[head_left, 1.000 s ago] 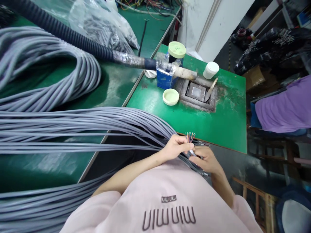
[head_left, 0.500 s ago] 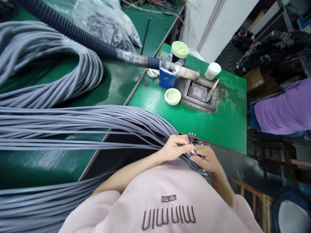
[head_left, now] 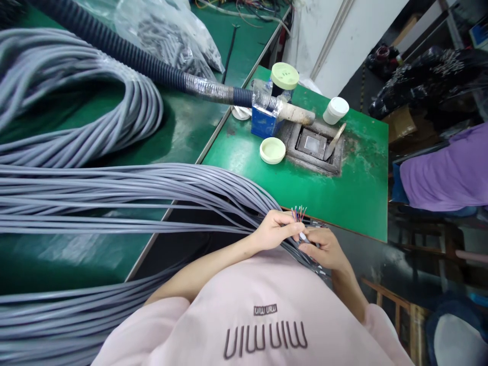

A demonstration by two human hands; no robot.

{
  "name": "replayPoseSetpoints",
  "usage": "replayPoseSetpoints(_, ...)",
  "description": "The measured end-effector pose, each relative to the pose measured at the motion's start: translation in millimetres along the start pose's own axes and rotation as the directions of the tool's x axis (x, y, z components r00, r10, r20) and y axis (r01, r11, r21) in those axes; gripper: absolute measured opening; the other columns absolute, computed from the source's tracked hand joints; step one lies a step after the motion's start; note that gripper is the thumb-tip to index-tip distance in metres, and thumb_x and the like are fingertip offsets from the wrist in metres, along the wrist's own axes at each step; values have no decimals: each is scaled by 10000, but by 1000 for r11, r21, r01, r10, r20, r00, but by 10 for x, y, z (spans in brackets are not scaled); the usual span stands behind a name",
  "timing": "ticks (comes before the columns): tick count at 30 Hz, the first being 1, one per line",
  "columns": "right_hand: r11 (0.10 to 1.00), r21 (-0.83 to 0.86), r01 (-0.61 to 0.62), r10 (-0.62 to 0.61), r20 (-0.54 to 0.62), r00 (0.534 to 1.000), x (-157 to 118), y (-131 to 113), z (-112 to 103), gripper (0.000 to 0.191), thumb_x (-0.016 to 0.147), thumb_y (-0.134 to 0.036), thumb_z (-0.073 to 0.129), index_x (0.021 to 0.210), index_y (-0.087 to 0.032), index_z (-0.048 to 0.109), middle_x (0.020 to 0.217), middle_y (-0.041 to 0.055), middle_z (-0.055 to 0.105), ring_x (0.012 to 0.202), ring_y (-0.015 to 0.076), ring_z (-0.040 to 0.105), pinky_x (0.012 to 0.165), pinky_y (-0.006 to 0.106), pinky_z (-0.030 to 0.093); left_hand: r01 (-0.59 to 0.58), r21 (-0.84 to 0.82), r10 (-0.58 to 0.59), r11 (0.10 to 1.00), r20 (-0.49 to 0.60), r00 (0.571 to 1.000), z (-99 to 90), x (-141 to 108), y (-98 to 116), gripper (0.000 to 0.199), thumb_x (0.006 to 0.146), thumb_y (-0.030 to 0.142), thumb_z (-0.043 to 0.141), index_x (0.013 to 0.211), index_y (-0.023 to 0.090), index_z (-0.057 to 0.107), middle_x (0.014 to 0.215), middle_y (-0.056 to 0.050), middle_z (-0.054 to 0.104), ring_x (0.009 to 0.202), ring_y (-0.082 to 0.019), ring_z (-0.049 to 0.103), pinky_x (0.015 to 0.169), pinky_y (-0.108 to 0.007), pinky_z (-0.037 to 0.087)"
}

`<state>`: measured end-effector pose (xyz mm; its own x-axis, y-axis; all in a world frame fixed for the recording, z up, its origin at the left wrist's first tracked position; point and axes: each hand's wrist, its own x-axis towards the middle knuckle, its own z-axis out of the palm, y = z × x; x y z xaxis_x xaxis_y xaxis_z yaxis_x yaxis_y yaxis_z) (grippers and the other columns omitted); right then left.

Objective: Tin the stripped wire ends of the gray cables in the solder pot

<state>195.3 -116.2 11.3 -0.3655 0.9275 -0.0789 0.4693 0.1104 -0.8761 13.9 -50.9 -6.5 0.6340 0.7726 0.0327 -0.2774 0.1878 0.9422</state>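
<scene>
Close to my body, my left hand pinches the stripped end of a grey cable. Thin coloured wires with pale tips fan upward from between its thumb and finger. My right hand is closed around the grey cable just below, at a white band near the stripped end. The two hands nearly touch. Long grey cables run in from the left and pass beneath my hands, with several ends showing at the right.
On the green table a soldering pot is sunk, a scraper lying across it. Around it are a pale open tub, a white jar and a black ribbed hose. A cable coil lies left; a person's purple sleeve is at right.
My hands stay nearly in place. The coloured wires are spread slightly wider and the white band on the cable shows more clearly. The view has shifted slightly.
</scene>
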Motion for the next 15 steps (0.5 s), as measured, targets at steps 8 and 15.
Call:
replayPoseSetpoints(8,1000,7,11,-11,11,1000,-11,15,3,527,904,-533,513,531,-211,328,539,-21,358,557,130,365,577,289,309,26,-46,-26,999,2,1000,7,2,-5,499,816,542,655,560,115,689,621,-96,699,587,-139,633,591,-232,502)
replayPoseSetpoints(15,999,20,32,-32,2,999,-18,25,7,503,906,-505,520,557,-211,308,548,-26,353,566,128,370,593,287,309,-49,-21,49,999,12,999,11,0,-6,460,850,481,646,576,115,695,607,-88,688,570,-124,611,570,-219,477)
